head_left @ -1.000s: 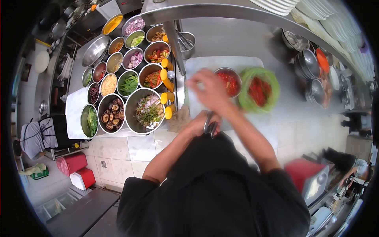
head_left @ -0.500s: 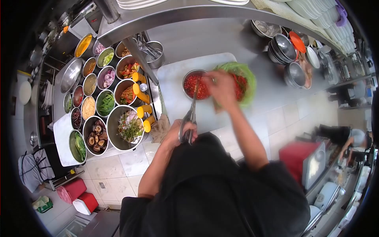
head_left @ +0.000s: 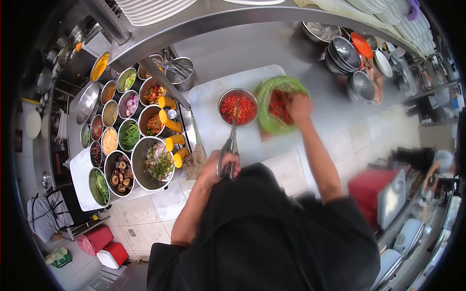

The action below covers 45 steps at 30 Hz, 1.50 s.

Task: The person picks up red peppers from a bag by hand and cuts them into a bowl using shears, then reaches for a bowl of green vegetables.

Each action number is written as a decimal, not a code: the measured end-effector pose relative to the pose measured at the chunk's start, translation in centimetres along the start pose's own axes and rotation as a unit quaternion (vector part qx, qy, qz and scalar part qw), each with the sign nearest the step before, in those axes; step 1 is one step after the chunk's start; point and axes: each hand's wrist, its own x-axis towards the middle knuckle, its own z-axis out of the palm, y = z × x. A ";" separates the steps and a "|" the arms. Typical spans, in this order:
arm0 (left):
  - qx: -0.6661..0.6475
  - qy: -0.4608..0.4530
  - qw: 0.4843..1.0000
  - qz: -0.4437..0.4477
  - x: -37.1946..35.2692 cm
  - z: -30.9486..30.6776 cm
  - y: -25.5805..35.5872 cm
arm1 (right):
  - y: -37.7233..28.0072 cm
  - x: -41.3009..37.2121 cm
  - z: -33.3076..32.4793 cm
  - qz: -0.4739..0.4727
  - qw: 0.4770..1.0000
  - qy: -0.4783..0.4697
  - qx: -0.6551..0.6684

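Note:
My left hand [head_left: 222,167] is closed around the handles of metal scissors [head_left: 230,150]. The blades point away from me, with their tips in a round metal bowl [head_left: 222,118] of cut red chilies [head_left: 246,110]. To the right of the bowl sits a green plastic bag [head_left: 264,119], open at the top, with long red chilies [head_left: 278,104] inside. My right hand [head_left: 300,105] reaches over the bag's right rim with curled fingers closed among those chilies; its fingertips are partly hidden. Bowl and bag both stand on a white cutting board [head_left: 208,94].
Several metal containers of ingredients, including mushrooms [head_left: 120,173] and leafy greens [head_left: 130,135], crowd the left. Yellow-capped bottles [head_left: 171,121] stand beside them. A steel shelf edge [head_left: 233,18] crosses ahead. Stacked metal bowls [head_left: 344,53] lie at right. Another person [head_left: 432,165] is at far right.
My right hand has moved right, from above the bowl's edge into the green bag. My left hand still holds the scissors over the bowl. The view has shifted slightly.

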 end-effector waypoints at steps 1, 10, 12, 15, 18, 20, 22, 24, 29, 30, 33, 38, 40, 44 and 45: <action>-0.002 0.001 1.000 0.001 0.0 0.1 0.1 | 0.1 0.0 -0.1 -0.002 1.000 0.005 0.014; -0.009 0.003 1.000 0.011 0.0 -0.1 -0.2 | 1.1 -1.7 -3.6 -0.086 0.989 0.025 0.114; -0.005 0.002 1.000 0.012 -0.1 -0.1 -0.2 | 0.7 -2.5 -5.2 -0.098 0.981 -0.006 0.170; 0.010 -0.008 1.000 0.010 0.3 -0.5 -0.5 | -1.1 -4.0 -7.2 -0.104 0.971 -0.039 0.213; -0.029 -0.035 0.999 -0.020 0.6 -1.0 -0.7 | -3.7 -5.6 -7.5 -0.128 0.954 -0.044 0.268; -0.028 -0.049 0.998 -0.032 0.9 -1.4 -1.0 | -5.0 -6.1 -6.8 -0.180 0.945 -0.040 0.270; -0.047 -0.057 0.996 -0.042 1.0 -1.5 -1.1 | -6.1 -6.4 -5.9 -0.181 0.941 -0.065 0.277; -0.048 -0.076 0.995 -0.041 1.3 -2.0 -1.4 | -6.8 -6.5 -4.8 -0.188 0.940 -0.064 0.276; -0.085 -0.120 0.988 -0.036 1.4 -2.5 -1.6 | -7.9 -6.5 -3.5 -0.205 0.934 -0.063 0.285; -0.087 -0.119 0.988 -0.038 1.4 -2.4 -1.6 | -8.0 -6.5 -3.3 -0.204 0.935 -0.065 0.284; -0.094 -0.115 0.988 -0.045 1.4 -2.3 -1.5 | -8.3 -6.5 -3.0 -0.204 0.935 -0.067 0.283; -0.075 -0.095 0.992 -0.046 1.6 -2.1 -1.2 | -8.5 -6.4 -2.9 -0.213 0.930 -0.060 0.293; -0.002 -0.063 0.998 -0.014 1.4 -1.9 -0.9 | -8.3 -6.3 -2.4 -0.221 0.930 -0.047 0.289; 0.020 -0.029 0.999 -0.005 0.8 -1.3 -0.2 | -8.1 -5.9 -2.0 -0.222 0.935 -0.029 0.274; -0.021 -0.039 0.999 -0.022 0.7 -1.2 -0.3 | -8.1 -5.9 -2.0 -0.220 0.936 -0.030 0.275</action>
